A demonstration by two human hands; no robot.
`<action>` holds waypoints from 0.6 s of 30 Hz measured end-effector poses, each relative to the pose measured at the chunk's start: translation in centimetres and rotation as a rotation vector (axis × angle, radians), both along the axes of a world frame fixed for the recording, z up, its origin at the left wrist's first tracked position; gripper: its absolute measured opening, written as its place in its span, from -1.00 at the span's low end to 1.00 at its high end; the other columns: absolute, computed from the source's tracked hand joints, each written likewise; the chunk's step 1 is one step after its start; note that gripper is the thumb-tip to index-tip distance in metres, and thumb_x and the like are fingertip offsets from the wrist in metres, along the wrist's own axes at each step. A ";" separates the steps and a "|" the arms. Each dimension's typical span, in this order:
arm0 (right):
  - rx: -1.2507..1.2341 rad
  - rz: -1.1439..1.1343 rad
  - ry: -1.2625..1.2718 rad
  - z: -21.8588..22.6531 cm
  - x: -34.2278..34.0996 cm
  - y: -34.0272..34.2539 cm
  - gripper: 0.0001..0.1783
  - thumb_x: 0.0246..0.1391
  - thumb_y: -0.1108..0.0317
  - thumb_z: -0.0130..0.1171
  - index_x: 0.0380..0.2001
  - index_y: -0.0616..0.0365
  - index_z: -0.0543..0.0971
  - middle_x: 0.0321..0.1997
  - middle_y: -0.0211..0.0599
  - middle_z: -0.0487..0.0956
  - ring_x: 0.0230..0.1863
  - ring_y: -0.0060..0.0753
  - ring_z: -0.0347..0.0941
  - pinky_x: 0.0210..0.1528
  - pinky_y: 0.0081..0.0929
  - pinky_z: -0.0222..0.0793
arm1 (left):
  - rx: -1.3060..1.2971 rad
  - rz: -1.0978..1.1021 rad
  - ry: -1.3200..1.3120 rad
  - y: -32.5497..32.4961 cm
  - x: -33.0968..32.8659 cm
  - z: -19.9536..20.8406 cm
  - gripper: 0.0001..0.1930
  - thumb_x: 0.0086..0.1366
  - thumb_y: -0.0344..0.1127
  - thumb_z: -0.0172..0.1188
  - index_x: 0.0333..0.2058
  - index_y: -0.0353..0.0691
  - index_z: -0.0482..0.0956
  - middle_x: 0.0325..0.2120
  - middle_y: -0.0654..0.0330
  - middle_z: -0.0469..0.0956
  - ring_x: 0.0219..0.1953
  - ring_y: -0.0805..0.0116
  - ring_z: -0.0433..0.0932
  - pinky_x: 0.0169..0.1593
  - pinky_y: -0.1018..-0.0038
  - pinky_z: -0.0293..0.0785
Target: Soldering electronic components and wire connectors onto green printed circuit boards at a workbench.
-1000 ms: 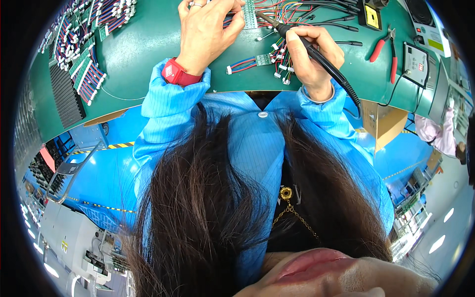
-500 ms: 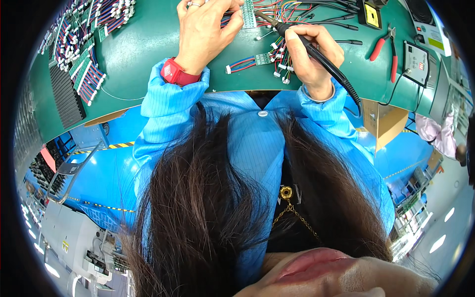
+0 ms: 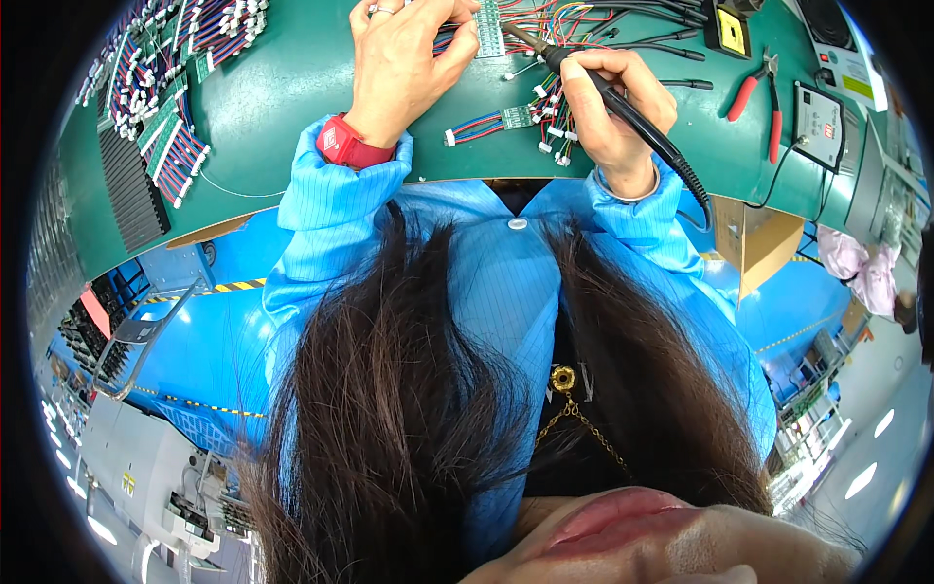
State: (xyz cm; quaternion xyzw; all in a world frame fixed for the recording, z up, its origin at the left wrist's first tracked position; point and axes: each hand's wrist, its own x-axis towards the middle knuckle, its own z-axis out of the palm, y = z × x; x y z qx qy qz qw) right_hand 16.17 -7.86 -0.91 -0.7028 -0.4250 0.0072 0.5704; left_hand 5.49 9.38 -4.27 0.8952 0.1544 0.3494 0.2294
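Observation:
My right hand (image 3: 618, 127) grips a black soldering iron (image 3: 632, 115) like a pen, its metal tip pointing up and left to a green circuit board panel (image 3: 489, 41) at the top edge. On the panel's other side, my left hand (image 3: 407, 68) has bent fingers drawn together, partly cut off by the top edge. What they pinch, if anything, I cannot make out. Coloured wires with white connectors (image 3: 555, 131) spread beside the panel and under my right hand. Nearer me lies a small green board (image 3: 516, 117) with red and blue wires and a white plug.
Bundles of wired boards (image 3: 175, 127) lie at the left, by a black ribbed strip (image 3: 131, 190). At the right are red-handled pliers (image 3: 773, 107), a control box (image 3: 818, 127), a yellow-and-black stand (image 3: 730, 34) and black cables (image 3: 662, 44). The iron's cord hangs near the table edge.

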 end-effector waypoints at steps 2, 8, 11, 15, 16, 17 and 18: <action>-0.001 -0.006 -0.001 0.1 0.0 0.0 -0.90 -0.12 0.56 0.31 -0.44 0.28 0.63 -0.64 -0.45 0.54 -0.68 -0.72 0.26 -0.62 -0.78 0.13 | -0.034 -0.006 0.068 0.1 -0.2 0.2 -0.92 0.09 -0.40 0.23 -0.46 -0.09 0.49 -0.30 0.39 0.66 -0.04 0.22 0.53 0.18 0.20 0.16; 0.008 -0.006 -0.009 -0.1 0.0 0.0 -0.90 -0.13 0.56 0.32 -0.45 0.26 0.63 -0.64 -0.45 0.54 -0.68 -0.72 0.25 -0.62 -0.77 0.13 | 0.054 -0.006 0.039 0.1 -0.2 -0.2 -0.91 0.08 -0.40 0.23 -0.46 -0.09 0.48 -0.31 0.39 0.65 -0.04 0.22 0.53 0.18 0.19 0.16; 0.006 -0.010 -0.029 -0.1 0.1 0.0 -0.90 -0.13 0.56 0.32 -0.45 0.26 0.63 -0.64 -0.45 0.54 -0.68 -0.72 0.25 -0.62 -0.77 0.13 | 0.040 -0.003 0.020 -0.1 0.0 -0.1 -0.91 0.08 -0.40 0.24 -0.45 -0.08 0.48 -0.31 0.39 0.65 -0.04 0.22 0.53 0.19 0.18 0.16; 0.004 -0.011 -0.050 -0.1 0.1 0.0 -0.90 -0.14 0.56 0.32 -0.45 0.25 0.63 -0.64 -0.45 0.54 -0.67 -0.71 0.25 -0.62 -0.77 0.13 | 0.022 0.000 0.000 -0.2 0.1 -0.1 -0.90 0.08 -0.39 0.24 -0.45 -0.08 0.48 -0.32 0.40 0.64 -0.03 0.22 0.53 0.19 0.17 0.15; 0.004 -0.008 -0.053 0.0 0.1 0.1 -0.90 -0.14 0.56 0.32 -0.46 0.25 0.64 -0.64 -0.45 0.54 -0.67 -0.71 0.25 -0.62 -0.77 0.13 | 0.018 0.000 -0.001 -0.2 0.0 0.0 -0.90 0.08 -0.39 0.24 -0.45 -0.08 0.48 -0.31 0.40 0.64 -0.03 0.22 0.53 0.19 0.16 0.14; 0.004 -0.004 -0.055 0.1 0.1 0.1 -0.90 -0.14 0.56 0.32 -0.46 0.25 0.64 -0.63 -0.45 0.54 -0.67 -0.71 0.25 -0.62 -0.77 0.13 | 0.014 0.001 -0.002 -0.2 0.0 0.0 -0.90 0.08 -0.39 0.24 -0.45 -0.08 0.49 -0.31 0.40 0.64 -0.03 0.22 0.53 0.19 0.15 0.14; 0.004 -0.001 -0.057 0.2 0.1 0.1 -0.90 -0.14 0.57 0.32 -0.46 0.25 0.64 -0.63 -0.45 0.54 -0.67 -0.71 0.25 -0.62 -0.77 0.13 | 0.010 0.002 -0.004 -0.1 0.0 0.0 -0.90 0.08 -0.38 0.24 -0.45 -0.08 0.49 -0.31 0.40 0.63 -0.03 0.22 0.52 0.19 0.14 0.14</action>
